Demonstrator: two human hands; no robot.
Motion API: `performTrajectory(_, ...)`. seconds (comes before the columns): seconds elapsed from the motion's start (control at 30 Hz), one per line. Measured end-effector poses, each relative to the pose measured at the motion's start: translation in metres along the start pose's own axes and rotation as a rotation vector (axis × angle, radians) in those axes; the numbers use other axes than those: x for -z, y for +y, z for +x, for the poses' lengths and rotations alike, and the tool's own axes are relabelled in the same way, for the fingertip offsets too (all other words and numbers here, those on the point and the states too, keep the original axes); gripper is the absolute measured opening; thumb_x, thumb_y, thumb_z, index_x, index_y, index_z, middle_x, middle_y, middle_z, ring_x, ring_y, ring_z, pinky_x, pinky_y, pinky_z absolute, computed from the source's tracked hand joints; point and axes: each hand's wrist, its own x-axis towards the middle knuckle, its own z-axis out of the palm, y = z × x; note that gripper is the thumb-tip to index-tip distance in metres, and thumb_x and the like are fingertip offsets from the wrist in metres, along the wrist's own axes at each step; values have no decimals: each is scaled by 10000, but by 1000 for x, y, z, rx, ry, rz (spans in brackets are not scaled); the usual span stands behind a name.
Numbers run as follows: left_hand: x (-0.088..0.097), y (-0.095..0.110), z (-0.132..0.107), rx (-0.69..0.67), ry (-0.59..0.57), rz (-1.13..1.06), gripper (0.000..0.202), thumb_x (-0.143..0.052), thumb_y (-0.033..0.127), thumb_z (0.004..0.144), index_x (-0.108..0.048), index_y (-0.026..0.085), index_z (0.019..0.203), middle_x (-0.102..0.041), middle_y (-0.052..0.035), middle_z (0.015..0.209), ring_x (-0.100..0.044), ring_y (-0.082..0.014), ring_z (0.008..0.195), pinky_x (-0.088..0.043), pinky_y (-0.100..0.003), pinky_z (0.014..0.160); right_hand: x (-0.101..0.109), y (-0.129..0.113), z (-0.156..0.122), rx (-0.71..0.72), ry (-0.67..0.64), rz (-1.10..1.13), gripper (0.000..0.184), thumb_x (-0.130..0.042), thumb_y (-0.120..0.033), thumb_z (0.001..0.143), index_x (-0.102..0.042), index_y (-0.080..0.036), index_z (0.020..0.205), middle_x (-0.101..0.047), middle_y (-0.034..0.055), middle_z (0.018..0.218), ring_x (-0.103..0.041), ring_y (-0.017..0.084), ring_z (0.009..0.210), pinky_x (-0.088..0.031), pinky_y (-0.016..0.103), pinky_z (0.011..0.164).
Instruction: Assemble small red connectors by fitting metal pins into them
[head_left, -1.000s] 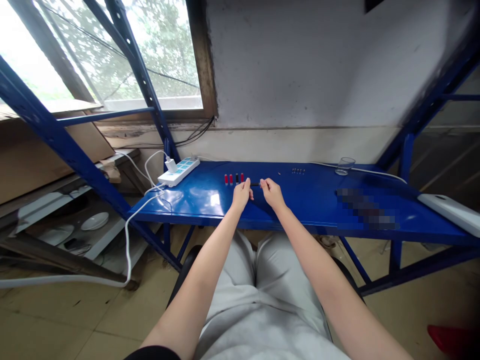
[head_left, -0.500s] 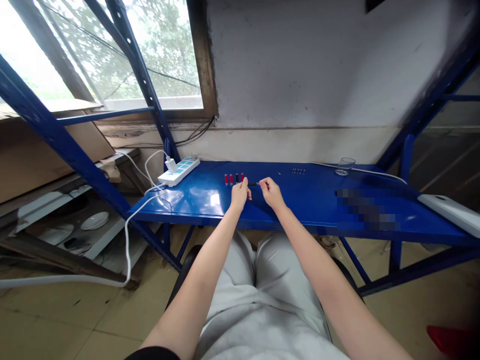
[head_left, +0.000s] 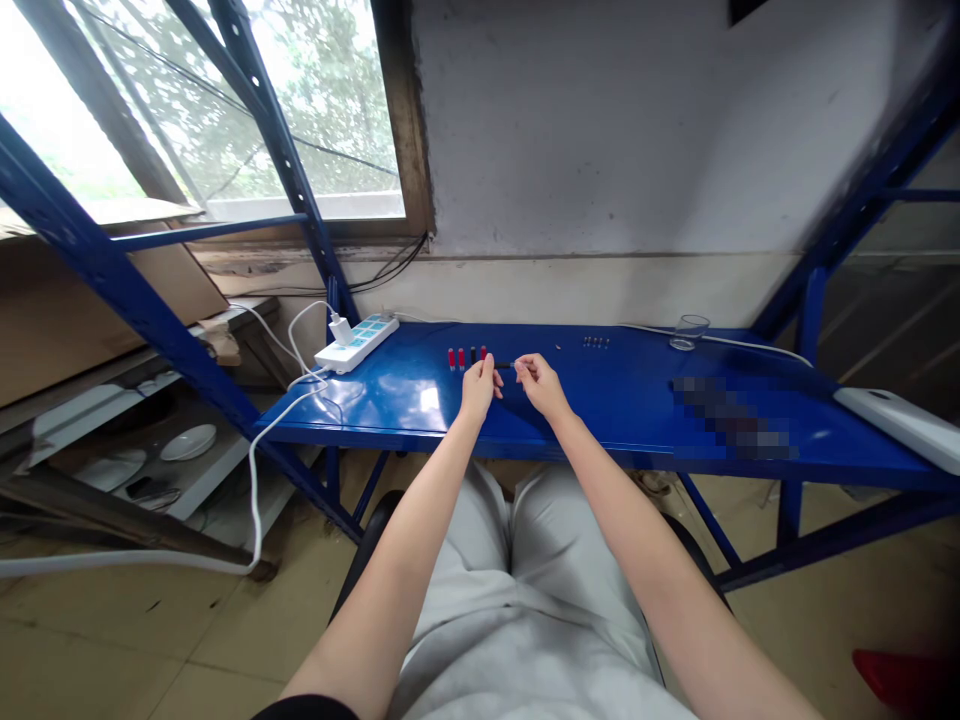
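Above the front part of the blue table (head_left: 600, 410), my left hand (head_left: 478, 387) is closed around a thin black rod-like piece (head_left: 505, 365). Its exposed part runs right to my right hand (head_left: 538, 382), whose thumb and fingers pinch at the other end. Fingers hide both ends, so I cannot tell exactly what it is. Just left of and behind my left hand stands a row of small cylinders, red ones (head_left: 451, 359) and a black one (head_left: 473, 356). Farther back on the right, several tiny metallic pieces (head_left: 596, 342) form a row, with one small bit (head_left: 557, 347) apart from them.
A white power strip (head_left: 357, 342) with a plugged-in charger and cables lies at the table's left end. A clear glass (head_left: 689, 332) stands at the back right. Nearer are a blurred-out dark object (head_left: 731, 418) and a white flat device (head_left: 904, 425). Blue posts (head_left: 814, 310) frame the table.
My right fingers have shifted slightly left along the black piece, covering the pale tip that showed before. My left hand stays nearly still.
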Motion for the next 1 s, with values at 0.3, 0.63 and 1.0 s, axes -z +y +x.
performTrajectory(0.3, 2, -1, 0, -68, 51, 42, 403, -400, 549, 829, -453, 173, 695, -519, 42, 548, -441, -41, 341, -331, -177, 375, 4, -7, -1, -12, 68, -49, 348, -421, -518, 838, -534, -192, 790, -501, -20, 567, -460, 108, 510, -353, 232, 515)
performTrajectory(0.63, -1, 4, -3, -46, -166, 101, 392, -553, 532, 741, -547, 146, 675, -550, 17, 541, -484, -58, 374, -347, -184, 404, 7, -7, -1, 31, 182, -15, 352, -459, -507, 825, -577, -176, 807, -577, 23, 711, -516, 127, 642, -408, 243, 608)
performTrajectory(1.0, 0, -4, 1, -68, -144, 49, 345, -583, 475, 734, -612, 132, 741, -540, 24, 517, -472, -56, 360, -360, -185, 389, 1, -6, -1, 26, 18, -68, 329, -478, -484, 813, -591, -175, 792, -606, 33, 735, -531, 142, 654, -418, 260, 623)
